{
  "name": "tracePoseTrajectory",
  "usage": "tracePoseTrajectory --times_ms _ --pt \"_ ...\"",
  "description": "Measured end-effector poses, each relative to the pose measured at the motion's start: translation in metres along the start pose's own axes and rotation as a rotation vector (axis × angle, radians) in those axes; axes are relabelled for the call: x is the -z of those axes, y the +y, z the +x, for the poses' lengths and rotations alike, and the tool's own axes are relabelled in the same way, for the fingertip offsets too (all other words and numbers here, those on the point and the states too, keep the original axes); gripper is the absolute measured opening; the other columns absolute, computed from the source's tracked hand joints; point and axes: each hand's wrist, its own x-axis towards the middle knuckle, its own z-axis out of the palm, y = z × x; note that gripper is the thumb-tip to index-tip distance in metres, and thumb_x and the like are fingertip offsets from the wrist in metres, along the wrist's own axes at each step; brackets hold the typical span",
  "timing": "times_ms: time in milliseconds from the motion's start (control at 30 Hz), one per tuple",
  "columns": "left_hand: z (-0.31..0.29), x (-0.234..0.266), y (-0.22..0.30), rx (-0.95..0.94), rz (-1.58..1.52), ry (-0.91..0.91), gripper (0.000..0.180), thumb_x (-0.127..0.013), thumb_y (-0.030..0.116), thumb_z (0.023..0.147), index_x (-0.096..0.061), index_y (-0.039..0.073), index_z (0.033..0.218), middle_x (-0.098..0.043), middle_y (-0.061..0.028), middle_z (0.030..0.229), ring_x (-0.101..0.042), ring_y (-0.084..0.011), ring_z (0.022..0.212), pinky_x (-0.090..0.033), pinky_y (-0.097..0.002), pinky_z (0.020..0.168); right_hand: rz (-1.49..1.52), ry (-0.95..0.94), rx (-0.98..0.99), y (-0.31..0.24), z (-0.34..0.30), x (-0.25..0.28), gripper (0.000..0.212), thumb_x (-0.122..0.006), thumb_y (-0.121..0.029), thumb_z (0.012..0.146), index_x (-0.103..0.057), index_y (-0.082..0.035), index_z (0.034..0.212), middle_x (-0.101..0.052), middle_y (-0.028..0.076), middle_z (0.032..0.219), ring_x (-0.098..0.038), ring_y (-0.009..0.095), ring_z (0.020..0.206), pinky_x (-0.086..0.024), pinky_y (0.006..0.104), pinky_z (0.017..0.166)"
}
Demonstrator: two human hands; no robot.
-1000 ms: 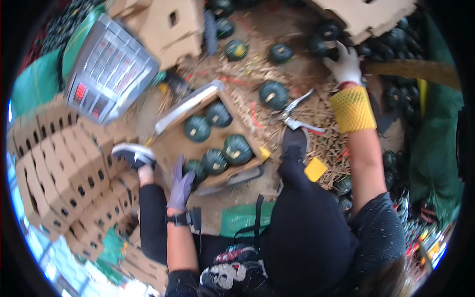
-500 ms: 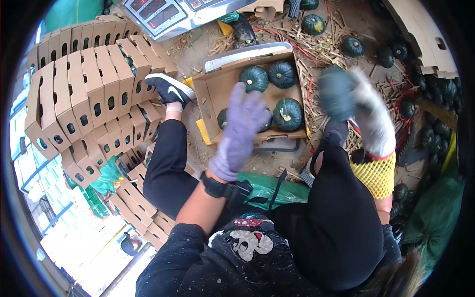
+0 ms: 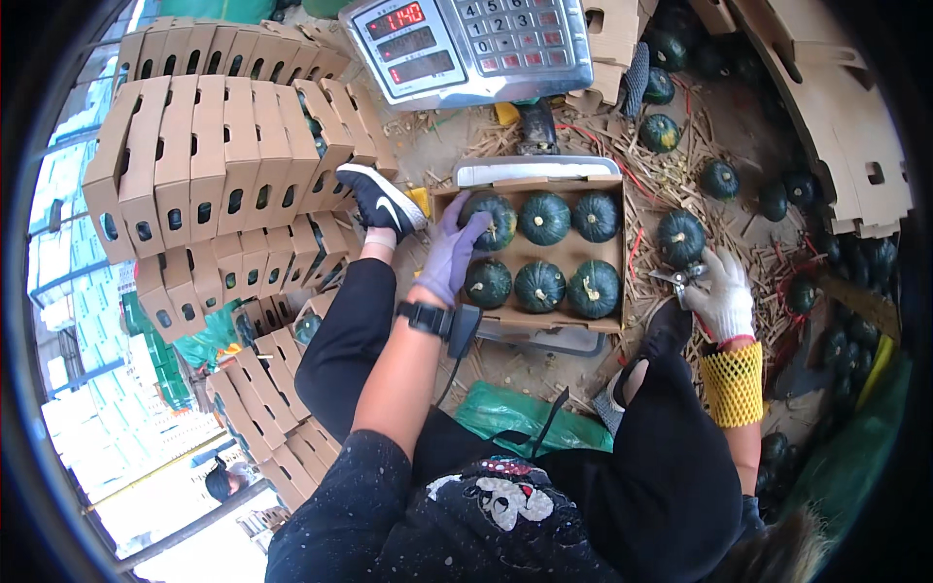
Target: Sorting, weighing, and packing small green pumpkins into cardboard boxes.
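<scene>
A cardboard box (image 3: 520, 318) before me holds several dark green pumpkins in two rows. My left hand (image 3: 452, 249), in a purple glove, curls its fingers over the side of the pumpkin (image 3: 494, 223) in the far left corner. To the right of the box, my white-gloved right hand (image 3: 723, 296) is closed round silver hand clippers (image 3: 673, 279); the glove hides part of the handles. Just beyond them, a pumpkin (image 3: 680, 239) lies on straw-littered ground, close to my fingertips.
A digital scale (image 3: 466, 49) stands beyond the box. Stacked cartons (image 3: 219, 155) of pumpkins rise at the left. More pumpkins (image 3: 720, 180) lie at the right, beside flattened cardboard (image 3: 826, 117). Green plastic (image 3: 530, 418) lies between my legs.
A pumpkin now fills the box's far left corner, with my left hand on it. My right hand, earlier on a blurred pumpkin, is now at the clippers. The view has shifted.
</scene>
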Motion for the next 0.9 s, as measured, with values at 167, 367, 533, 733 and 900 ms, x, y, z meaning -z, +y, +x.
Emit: tracePoseTrajectory --times_ms 167,367,533,733,900 --pt "0.009 0.018 -0.028 -0.110 0.002 0.038 0.067 -0.060 0.032 0.102 -0.032 0.006 0.157 -0.046 -0.0133 0.148 -0.054 -0.0238 0.128 -0.051 -0.0369 0.102 -0.240 -0.127 0.037 0.012 0.002 -0.012 0.085 -0.082 -0.041 0.068 -0.051 -0.017 0.144 -0.052 0.013 0.143 -0.042 0.037 0.139 -0.028 0.0658 0.114" --pt "-0.041 0.032 -0.026 -0.302 0.133 0.241 0.061 -0.057 0.027 0.104 -0.034 -0.001 0.153 -0.044 -0.0224 0.150 -0.043 -0.0293 0.141 -0.036 -0.0369 0.115 -0.358 -0.390 -0.012 -0.011 0.002 0.002 0.088 -0.084 -0.036 0.067 -0.049 -0.020 0.146 -0.056 0.018 0.133 -0.049 0.037 0.133 -0.034 0.0562 0.112" --pt "-0.078 0.042 -0.039 -0.392 0.327 0.300 0.053 -0.059 0.017 0.104 -0.039 0.000 0.150 -0.041 -0.0189 0.150 -0.046 -0.0277 0.136 -0.043 -0.0402 0.112 -0.265 -0.326 -0.126 -0.014 -0.015 -0.007 0.061 -0.078 -0.035 0.074 -0.063 -0.018 0.130 -0.060 0.021 0.117 -0.061 0.040 0.112 -0.049 0.0502 0.097" --pt "-0.096 0.039 -0.043 -0.358 0.594 0.268 0.062 -0.071 0.020 0.096 -0.042 0.003 0.149 -0.044 -0.0201 0.146 -0.047 -0.0332 0.135 -0.045 -0.0401 0.110 0.224 -0.254 -0.249 -0.014 -0.055 -0.004 0.055 -0.074 -0.023 0.077 -0.059 -0.010 0.129 -0.063 0.021 0.124 -0.064 0.041 0.112 -0.051 0.0454 0.098" --pt "-0.045 0.016 -0.084 -0.345 0.988 0.091 0.087 -0.084 0.038 0.080 -0.043 0.003 0.149 -0.052 -0.0227 0.143 -0.049 -0.0381 0.134 -0.042 -0.0435 0.112 0.100 -0.214 -0.145 0.011 -0.077 -0.007 0.059 -0.076 -0.029 0.079 -0.059 -0.009 0.131 -0.067 0.020 0.119 -0.064 0.040 0.113 -0.051 0.0448 0.098"
